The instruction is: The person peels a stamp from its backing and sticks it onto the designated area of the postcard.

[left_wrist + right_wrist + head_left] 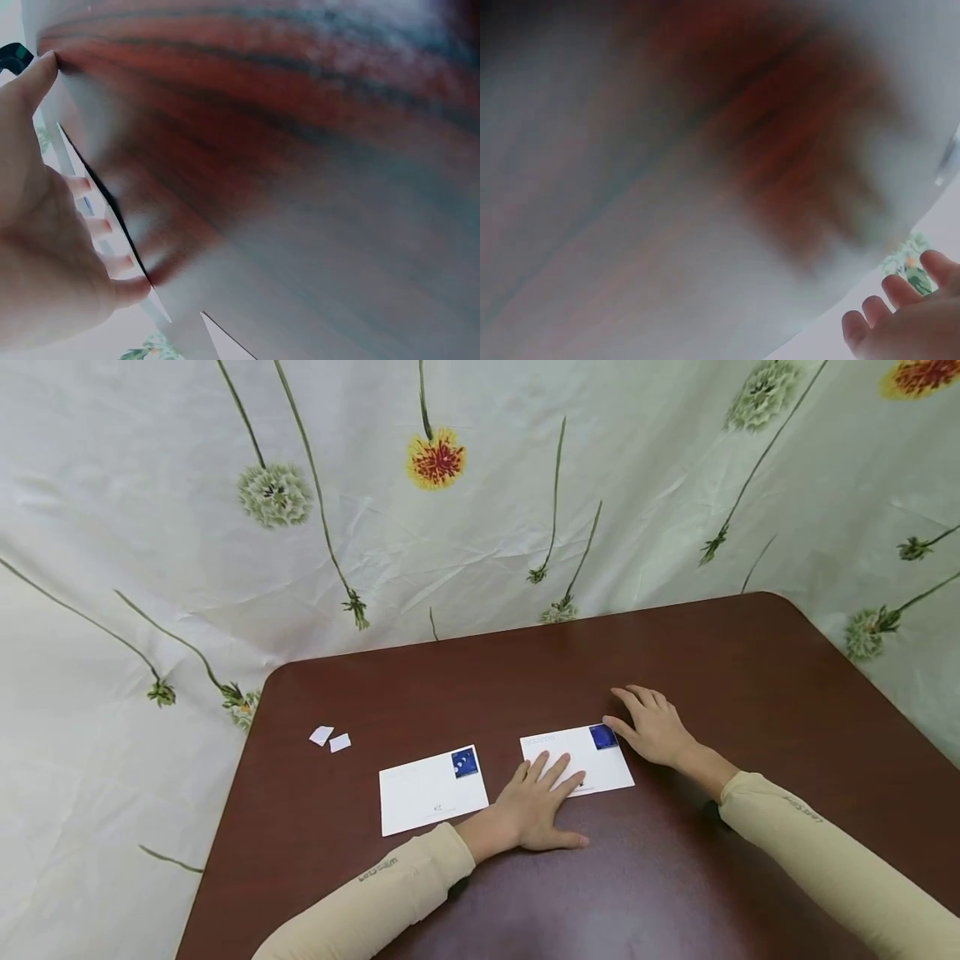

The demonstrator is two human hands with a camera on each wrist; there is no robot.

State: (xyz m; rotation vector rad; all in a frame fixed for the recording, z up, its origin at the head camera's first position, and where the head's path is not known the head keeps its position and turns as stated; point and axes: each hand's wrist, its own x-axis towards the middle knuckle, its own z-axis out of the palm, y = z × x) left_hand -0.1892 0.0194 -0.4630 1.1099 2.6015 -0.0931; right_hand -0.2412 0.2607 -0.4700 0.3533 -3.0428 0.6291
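Observation:
A white envelope [615, 770] with a dark blue stamp [602, 737] at its upper right corner lies flat on the table. My left hand [532, 806] rests on its lower left part, fingers spread and thumb out over the bare wood. In the left wrist view those fingers lie across the envelope [159, 307], seen nearly edge-on. At the stamped corner is my right hand [652, 731], its thumb tip beside the stamp and its other fingers reaching beyond the envelope. Whether that thumb touches the stamp, I cannot tell. The right wrist view shows only the fingers and part of the right hand [907, 326].
A second white envelope [412, 795] with a blue moon-phase stamp [464, 762] lies to the left. Two small white paper pieces [321, 735] sit farther left on the dark red-brown table [720, 668]. A flower-printed curtain [487, 543] hangs behind the table's far edge.

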